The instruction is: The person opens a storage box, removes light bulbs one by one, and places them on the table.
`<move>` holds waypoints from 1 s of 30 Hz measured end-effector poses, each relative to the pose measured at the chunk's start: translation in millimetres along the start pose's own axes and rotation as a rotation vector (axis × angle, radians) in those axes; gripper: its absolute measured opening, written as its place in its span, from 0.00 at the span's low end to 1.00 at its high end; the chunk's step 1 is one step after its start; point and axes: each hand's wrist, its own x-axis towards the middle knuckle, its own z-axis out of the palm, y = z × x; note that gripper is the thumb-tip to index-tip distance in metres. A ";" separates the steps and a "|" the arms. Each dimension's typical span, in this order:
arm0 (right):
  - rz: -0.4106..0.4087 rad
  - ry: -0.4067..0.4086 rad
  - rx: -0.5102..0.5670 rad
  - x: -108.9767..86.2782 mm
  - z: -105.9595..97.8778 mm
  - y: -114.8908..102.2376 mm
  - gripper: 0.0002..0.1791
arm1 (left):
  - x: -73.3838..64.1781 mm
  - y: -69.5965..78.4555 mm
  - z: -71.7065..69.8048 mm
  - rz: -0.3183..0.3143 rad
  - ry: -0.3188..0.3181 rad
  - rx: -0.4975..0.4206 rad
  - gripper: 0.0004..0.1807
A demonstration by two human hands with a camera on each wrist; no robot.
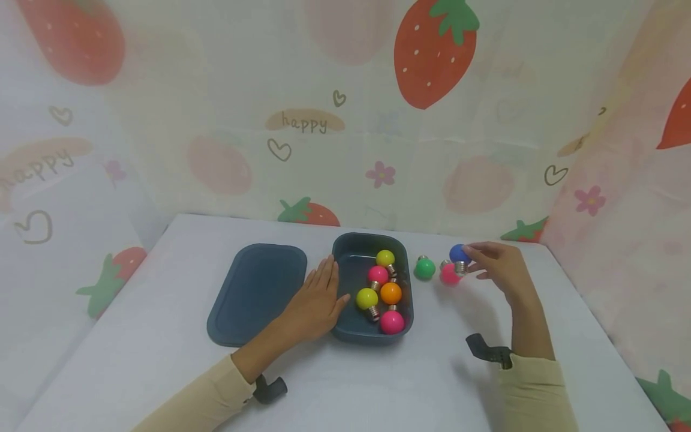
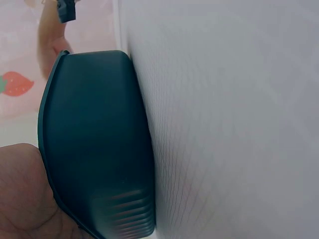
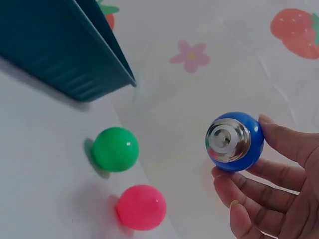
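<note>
Right hand is pinching the blue bulb thumb-to-fingers, off the table, like 2 o'clock from the box. Left hand lies straight-fingered on the 9 o'clock rim, lid just past it. Green bulb, pink bulb sit around 3.

Strawberry-patterned hangings, apparently fabric, around three sides of a white tabletop.

Eight bulbs — three pink, two yellow, one each orange, green, blue — one box, one lid
</note>
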 end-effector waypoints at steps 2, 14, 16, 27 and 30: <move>0.010 0.015 -0.004 0.2 -2.3 4.8 0.36 | 0.3 -0.2 0.7 0.000 0.003 0.001 0.41; 0.087 0.048 -0.001 2.5 -6.7 24.4 0.38 | -0.4 0.6 -0.1 0.008 0.002 0.002 0.40; 0.103 0.049 -0.005 2.7 -5.9 26.9 0.38 | 0.0 0.5 0.3 0.006 0.001 0.005 0.40; 0.189 0.071 -0.029 4.8 -1.2 38.0 0.39 | 0.8 -0.2 2.6 0.003 0.004 0.018 0.41; 0.213 0.088 -0.032 5.8 0.8 40.7 0.39 | 0.8 0.2 2.3 -0.001 0.001 0.015 0.41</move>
